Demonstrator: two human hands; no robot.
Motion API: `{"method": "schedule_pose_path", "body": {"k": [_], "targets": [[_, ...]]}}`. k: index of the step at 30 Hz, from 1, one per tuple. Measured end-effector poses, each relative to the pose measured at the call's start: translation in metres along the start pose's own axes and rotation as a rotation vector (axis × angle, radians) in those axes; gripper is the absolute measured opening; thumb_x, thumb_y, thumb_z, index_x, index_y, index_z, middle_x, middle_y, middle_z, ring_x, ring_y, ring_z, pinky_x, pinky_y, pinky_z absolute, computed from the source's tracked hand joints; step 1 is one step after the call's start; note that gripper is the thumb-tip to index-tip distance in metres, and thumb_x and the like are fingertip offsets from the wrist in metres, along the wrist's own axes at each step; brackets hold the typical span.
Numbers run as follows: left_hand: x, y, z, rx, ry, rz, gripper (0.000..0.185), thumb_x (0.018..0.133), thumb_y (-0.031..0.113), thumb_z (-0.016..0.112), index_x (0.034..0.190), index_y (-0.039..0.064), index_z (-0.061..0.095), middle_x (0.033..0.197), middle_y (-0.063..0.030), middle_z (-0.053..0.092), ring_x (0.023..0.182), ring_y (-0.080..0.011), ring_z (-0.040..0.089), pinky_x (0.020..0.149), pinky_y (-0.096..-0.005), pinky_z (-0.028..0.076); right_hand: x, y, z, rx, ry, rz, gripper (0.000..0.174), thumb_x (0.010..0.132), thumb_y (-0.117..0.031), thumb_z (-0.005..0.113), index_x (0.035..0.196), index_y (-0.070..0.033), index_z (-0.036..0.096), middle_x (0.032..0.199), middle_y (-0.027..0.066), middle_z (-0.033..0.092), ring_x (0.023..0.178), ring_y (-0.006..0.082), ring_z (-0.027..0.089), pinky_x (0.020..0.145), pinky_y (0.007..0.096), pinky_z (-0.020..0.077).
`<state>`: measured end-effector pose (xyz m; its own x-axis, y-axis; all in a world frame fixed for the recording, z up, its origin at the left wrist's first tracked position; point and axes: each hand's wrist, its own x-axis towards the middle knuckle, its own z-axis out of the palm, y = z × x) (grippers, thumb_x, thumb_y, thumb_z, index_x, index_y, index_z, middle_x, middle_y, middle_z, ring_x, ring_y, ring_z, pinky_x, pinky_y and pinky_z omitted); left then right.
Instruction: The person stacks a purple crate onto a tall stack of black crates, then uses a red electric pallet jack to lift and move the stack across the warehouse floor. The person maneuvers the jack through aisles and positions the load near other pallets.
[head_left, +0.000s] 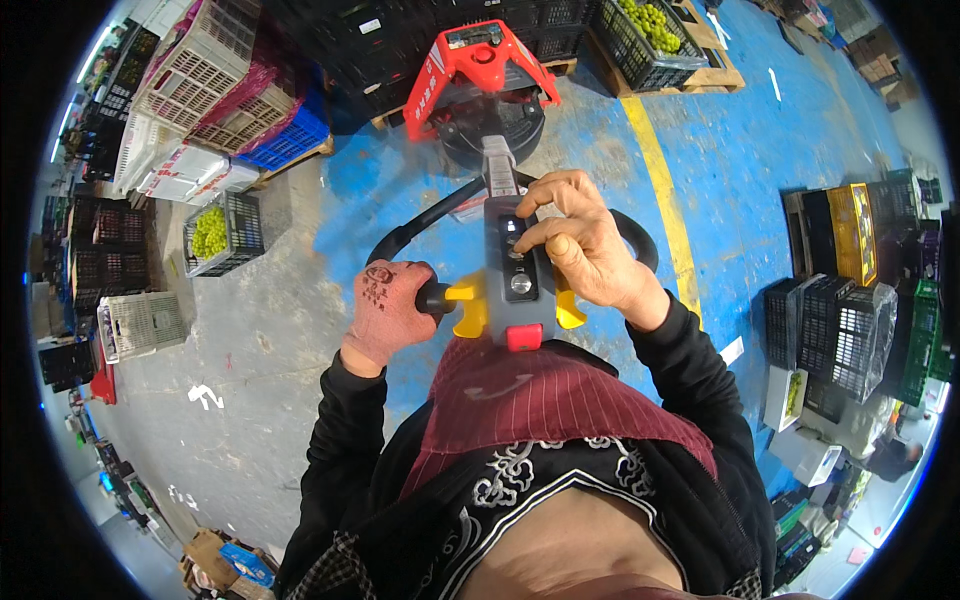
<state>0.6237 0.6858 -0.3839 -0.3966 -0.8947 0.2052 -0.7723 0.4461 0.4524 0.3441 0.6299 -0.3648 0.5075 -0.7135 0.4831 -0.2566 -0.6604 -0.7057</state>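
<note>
My left hand (391, 306), in a pink work glove with dark print, is closed around the black handle grip (432, 297) of an electric pallet truck. My right hand (589, 244) is bare and holds nothing. Its fingers are bent apart over the dark control panel (517, 271) on the grey tiller head, with a fingertip at a round button there. Yellow levers (470, 306) flank the head, and a red button (524, 337) sits at its near end. Beyond the tiller stands the truck's red body (486, 64).
Stacked black crates (352, 45) rise behind the truck. Green grapes fill a black crate (652, 56) on a wooden pallet (712, 75) and another crate (244, 236) on the left floor. More crates (817, 322) stand at right. A yellow line (660, 187) crosses the blue floor.
</note>
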Motion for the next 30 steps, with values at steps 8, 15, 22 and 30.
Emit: {"method": "schedule_pose_path", "body": {"k": [8,15,22,30], "targets": [[-0.003,-0.005,0.005,0.059,0.003,-0.006,0.021,0.066,0.022,0.077,0.07,0.008,0.062,0.065,-0.0105,0.061,0.064,-0.0328,0.061,0.059,-0.0402,0.047,-0.003,0.003,0.005,-0.01,-0.015,-0.003,0.054,0.103,-0.048,0.041,0.087,-0.009,0.075,0.106,0.0082,0.061,0.109,0.0293,0.049,0.1,0.0437,0.0359],[-0.006,-0.004,0.006,0.016,-0.035,-0.022,0.017,0.066,0.016,0.075,0.072,0.007,0.062,0.067,-0.0132,0.059,0.068,-0.0349,0.061,0.059,-0.042,0.046,-0.006,0.003,0.01,-0.047,0.016,-0.016,0.049,0.103,-0.046,0.043,0.085,-0.011,0.074,0.102,0.0069,0.062,0.105,0.0279,0.051,0.098,0.0424,0.0369],[-0.033,-0.047,0.04,0.085,0.131,0.012,0.026,0.06,0.018,0.08,0.075,0.013,0.06,0.072,-0.0074,0.06,0.071,-0.0343,0.059,0.062,-0.0455,0.045,-0.007,0.006,0.034,-0.058,0.171,0.018,0.039,0.098,-0.039,0.053,0.074,-0.014,0.071,0.096,0.006,0.063,0.103,0.0295,0.055,0.09,0.0462,0.0411],[0.004,-0.018,0.01,0.097,-0.053,-0.031,0.017,0.068,0.02,0.074,0.067,0.009,0.062,0.068,-0.0123,0.062,0.066,-0.0351,0.063,0.059,-0.0419,0.048,-0.001,0.01,0.022,-0.065,0.128,0.016,0.048,0.101,-0.044,0.047,0.072,-0.015,0.072,0.098,0.0019,0.063,0.105,0.0264,0.051,0.093,0.0462,0.0341]]}}
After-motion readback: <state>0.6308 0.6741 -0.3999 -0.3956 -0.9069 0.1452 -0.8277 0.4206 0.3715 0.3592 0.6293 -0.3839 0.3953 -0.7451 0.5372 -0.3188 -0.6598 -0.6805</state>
